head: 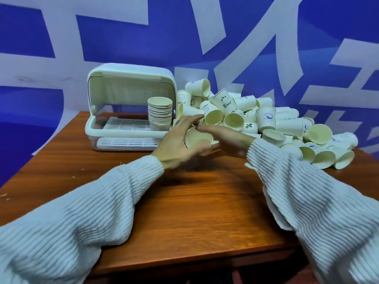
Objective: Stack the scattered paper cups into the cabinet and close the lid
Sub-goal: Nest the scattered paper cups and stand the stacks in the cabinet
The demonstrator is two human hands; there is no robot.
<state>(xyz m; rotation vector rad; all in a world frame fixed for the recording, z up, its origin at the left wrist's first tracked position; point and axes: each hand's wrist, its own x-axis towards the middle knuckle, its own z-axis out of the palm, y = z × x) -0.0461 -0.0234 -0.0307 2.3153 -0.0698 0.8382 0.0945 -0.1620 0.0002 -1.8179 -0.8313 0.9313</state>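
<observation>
Both hands meet on one cup [198, 138], left hand [180, 140] cupped loosely round it and right hand [223, 138] steadying, probably to nest it; the cabinet [131, 107], lid up, with its stack [160, 113], sits just beyond-left of the grip, pile [266, 124] beyond-right on the table [194, 201].

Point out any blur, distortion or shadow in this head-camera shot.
Head view: both hands, left and right, are motion-smeared around a paper cup; wide-angle bending curves the table edges and wall pattern; a soft shadow lies under the hands; the cabinet and cup pile stay fairly sharp.
</observation>
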